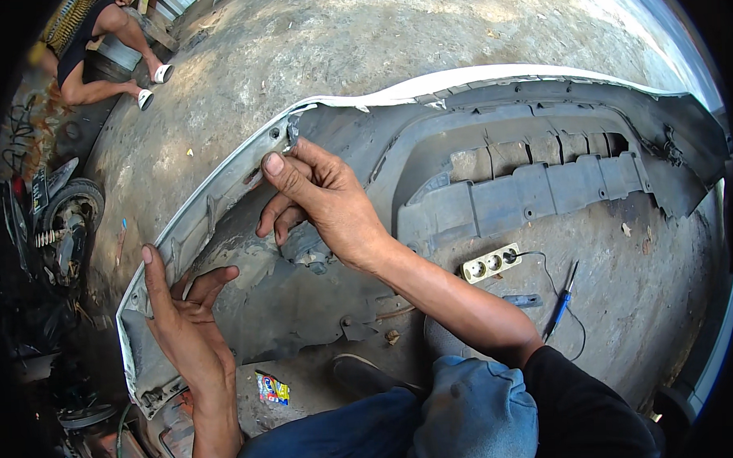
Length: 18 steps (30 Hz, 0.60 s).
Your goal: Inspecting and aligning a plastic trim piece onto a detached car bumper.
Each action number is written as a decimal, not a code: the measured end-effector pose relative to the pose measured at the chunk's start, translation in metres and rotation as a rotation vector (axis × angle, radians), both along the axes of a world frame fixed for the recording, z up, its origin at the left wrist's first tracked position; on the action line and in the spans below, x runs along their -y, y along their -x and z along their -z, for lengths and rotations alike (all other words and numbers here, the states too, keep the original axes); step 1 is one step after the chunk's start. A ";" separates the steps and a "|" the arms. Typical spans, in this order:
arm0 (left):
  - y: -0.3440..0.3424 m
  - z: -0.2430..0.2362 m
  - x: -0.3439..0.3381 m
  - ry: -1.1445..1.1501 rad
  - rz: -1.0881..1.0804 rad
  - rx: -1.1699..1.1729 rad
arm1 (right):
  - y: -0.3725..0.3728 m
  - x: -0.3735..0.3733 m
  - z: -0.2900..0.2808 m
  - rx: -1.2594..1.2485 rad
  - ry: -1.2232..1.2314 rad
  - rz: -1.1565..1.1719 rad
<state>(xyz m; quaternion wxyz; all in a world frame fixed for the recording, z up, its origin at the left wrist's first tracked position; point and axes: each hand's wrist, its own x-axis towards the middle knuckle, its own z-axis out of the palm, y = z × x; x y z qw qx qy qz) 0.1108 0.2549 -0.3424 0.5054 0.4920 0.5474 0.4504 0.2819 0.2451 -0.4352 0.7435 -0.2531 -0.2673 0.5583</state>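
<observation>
A car bumper (510, 188) lies with its dark inner side up; its outer edge is white. My left hand (191, 324) rests against the bumper's left end, thumb stretched along the rim and the other fingers apart. Farther along the same rim is my right hand (321, 194). Its thumb and forefinger are pinched together close to a small dark scrap at the edge, and the remaining fingers curl loosely. Whatever lies between those fingertips is too small to make out.
A white power strip (490, 263) with a plugged-in cord lies inside the bumper's curve, near a blue-handled soldering iron (560, 309). A colourful packet (272, 388) is on the concrete by my leg. Another person's legs (126, 52) and a motorcycle (63, 223) are at left.
</observation>
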 end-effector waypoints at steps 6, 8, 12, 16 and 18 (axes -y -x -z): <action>-0.003 -0.001 0.002 -0.063 -0.027 0.002 | 0.000 0.001 -0.002 -0.013 0.022 -0.018; -0.003 -0.002 0.003 -0.064 -0.037 -0.006 | 0.001 0.000 -0.002 -0.016 0.019 -0.031; 0.000 -0.003 0.004 -0.062 -0.048 -0.018 | 0.003 -0.001 -0.002 -0.004 0.017 -0.025; 0.001 -0.002 0.004 -0.060 -0.034 -0.009 | 0.003 -0.001 -0.002 0.004 0.019 -0.028; 0.002 0.000 0.004 -0.067 -0.022 -0.013 | 0.003 -0.001 -0.002 0.009 0.020 -0.020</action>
